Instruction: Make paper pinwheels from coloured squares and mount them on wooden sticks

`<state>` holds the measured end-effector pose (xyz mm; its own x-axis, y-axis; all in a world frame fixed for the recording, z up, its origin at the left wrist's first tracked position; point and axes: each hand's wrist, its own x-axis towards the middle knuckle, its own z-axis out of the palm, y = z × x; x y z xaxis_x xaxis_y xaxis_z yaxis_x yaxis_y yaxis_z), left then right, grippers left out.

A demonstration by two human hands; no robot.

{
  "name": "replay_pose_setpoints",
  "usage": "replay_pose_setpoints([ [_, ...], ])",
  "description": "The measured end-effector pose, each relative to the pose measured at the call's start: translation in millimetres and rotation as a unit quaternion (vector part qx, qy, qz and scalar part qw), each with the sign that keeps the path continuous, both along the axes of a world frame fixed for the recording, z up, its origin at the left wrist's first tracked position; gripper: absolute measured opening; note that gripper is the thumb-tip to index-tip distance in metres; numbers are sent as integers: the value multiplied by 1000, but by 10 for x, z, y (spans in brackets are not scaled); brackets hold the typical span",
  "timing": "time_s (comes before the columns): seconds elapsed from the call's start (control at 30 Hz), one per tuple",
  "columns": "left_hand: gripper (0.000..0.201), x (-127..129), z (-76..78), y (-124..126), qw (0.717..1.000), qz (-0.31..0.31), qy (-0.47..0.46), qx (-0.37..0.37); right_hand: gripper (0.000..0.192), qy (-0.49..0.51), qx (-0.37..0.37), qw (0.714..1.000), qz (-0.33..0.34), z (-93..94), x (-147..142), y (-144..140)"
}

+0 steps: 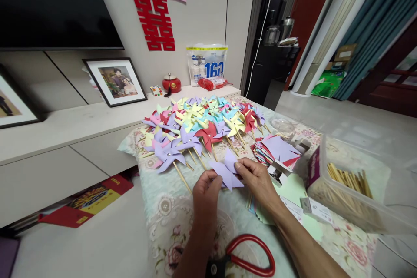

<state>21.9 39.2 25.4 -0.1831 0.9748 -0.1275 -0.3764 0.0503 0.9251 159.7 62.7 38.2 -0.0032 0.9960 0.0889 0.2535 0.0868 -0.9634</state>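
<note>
Head view, nearest first: red-handled scissors (236, 261) lie on the cloth-covered surface (156, 230). Just beyond, the left hand (206, 191) and right hand (256, 178) both pinch a folded purple paper (225, 173), held between them near the surface. To the right sits a plastic box (314, 173) of sticks (350, 179). Behind the paper, many colourful pinwheels (205, 119) lie crowded together; farther back, a red jar (171, 85) stands beside a printed bag (198, 67)
</note>
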Motion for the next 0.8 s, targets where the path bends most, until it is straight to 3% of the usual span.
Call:
replay_pose_setpoints([
  [0.13,15,1,-20,8,1000,-3,7,-2,35,-15,14,1000,-20,-20,14,16],
  [0.43,9,-10,-129,44,991,20,130,26,21,-22,-19,1000,-5,-44,49,48],
  [0.8,14,-46,0,7,993,-79,-71,-52,23,47,-81,996,11,-22,156,78],
])
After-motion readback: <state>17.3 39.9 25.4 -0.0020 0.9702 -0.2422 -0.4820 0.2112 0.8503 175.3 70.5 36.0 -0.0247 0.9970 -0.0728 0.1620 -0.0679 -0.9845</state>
